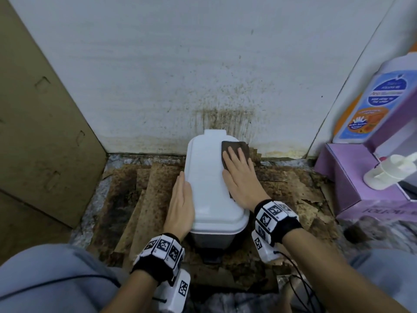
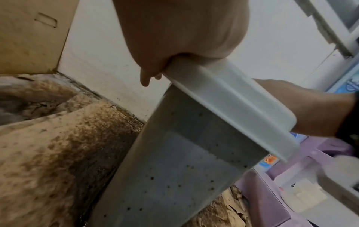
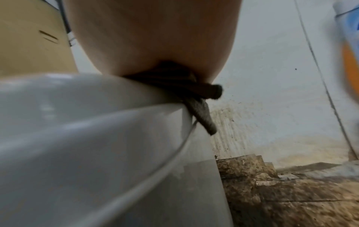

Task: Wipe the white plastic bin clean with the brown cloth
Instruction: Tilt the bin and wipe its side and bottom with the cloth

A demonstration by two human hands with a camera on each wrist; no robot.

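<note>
White plastic bin point(image 1: 209, 181): standing on stained cardboard point(image 1: 144, 199) against the spattered wall point(image 1: 180, 64). Right hand point(image 1: 240, 177): fingers straight, pressing brown cloth point(image 1: 234, 146) flat on the bin lid's far right corner. Left hand point(image 1: 180, 204): fingers straight, bracing the bin's left edge.

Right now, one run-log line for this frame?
phase: wiping lid | right hand: flat, pressing brown cloth on bin lid | left hand: flat against lid's left edge | bin side: specks remain

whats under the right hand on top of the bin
The brown cloth lies flat under the right hand, pressed on the white bin's lid, one corner hanging over the edge. The lid surface beneath the cloth is covered.
</note>
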